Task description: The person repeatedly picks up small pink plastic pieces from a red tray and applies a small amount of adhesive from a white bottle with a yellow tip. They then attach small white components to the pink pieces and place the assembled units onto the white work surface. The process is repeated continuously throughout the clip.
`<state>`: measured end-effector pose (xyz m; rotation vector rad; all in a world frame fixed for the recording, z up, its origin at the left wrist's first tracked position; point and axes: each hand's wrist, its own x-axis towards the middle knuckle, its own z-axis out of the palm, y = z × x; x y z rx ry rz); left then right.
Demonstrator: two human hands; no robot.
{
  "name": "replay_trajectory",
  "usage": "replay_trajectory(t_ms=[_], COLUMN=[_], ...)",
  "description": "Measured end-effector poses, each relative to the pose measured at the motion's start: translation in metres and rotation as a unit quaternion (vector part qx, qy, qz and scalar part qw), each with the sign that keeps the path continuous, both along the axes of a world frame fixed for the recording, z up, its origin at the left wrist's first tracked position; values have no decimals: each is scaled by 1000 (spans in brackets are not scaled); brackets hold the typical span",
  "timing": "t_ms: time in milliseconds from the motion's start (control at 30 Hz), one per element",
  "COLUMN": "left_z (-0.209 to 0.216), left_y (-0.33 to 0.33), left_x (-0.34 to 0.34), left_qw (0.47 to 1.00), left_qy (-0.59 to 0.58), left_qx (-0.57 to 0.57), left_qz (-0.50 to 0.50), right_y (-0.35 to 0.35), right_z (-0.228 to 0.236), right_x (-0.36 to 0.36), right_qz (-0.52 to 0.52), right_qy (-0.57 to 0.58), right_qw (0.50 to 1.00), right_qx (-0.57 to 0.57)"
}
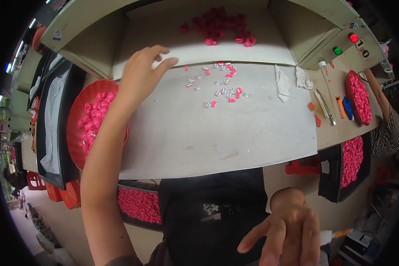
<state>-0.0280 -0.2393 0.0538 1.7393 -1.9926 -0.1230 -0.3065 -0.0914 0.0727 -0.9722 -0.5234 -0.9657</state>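
Observation:
My left hand (pixel 145 70) reaches over the far left of the white worktop, fingers apart and nothing in them. Small pink pieces (pixel 231 100) and small white-and-silver pieces (pixel 218 83) lie scattered to its right, apart from it. My right hand (pixel 290 228) is raised near the lower right, close to the camera. A white tube with an amber tip (pixel 327 236) sticks out past its outer side and appears held there; the rest is hidden behind the fingers. Below my left forearm, a red scalloped bowl (pixel 74 128) holds many glossy pink pieces (pixel 95 116).
A pale booth (pixel 91 44) rises behind the worktop (pixel 181 142), with pink rings (pixel 217 26) inside. At right lie crumpled tissues (pixel 283 83), tweezers (pixel 326 107), an orange lighter (pixel 340 107) and another red bowl (pixel 350 84). A co-worker's striped sleeve (pixel 388 133) is beyond.

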Motion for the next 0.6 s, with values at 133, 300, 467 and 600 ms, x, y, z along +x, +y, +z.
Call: replay_trajectory(t_ms=[133, 300, 467, 600], left_z=[-44, -51, -58, -38], left_y=[-93, -114, -57, 32], left_x=[-61, -100, -84, -97], left_qw=[993, 988, 861, 764], left_qy=[12, 3, 504, 603], left_qx=[70, 93, 62, 216], left_qz=[97, 123, -28, -84], right_y=[-5, -13, -20, -47], right_z=[12, 14, -16, -57], right_x=[-19, -44, -37, -60], right_qz=[35, 35, -87, -268], right_qy=[37, 63, 70, 253], right_qw=[997, 990, 975, 887], right_qx=[-59, -118, 190, 279])
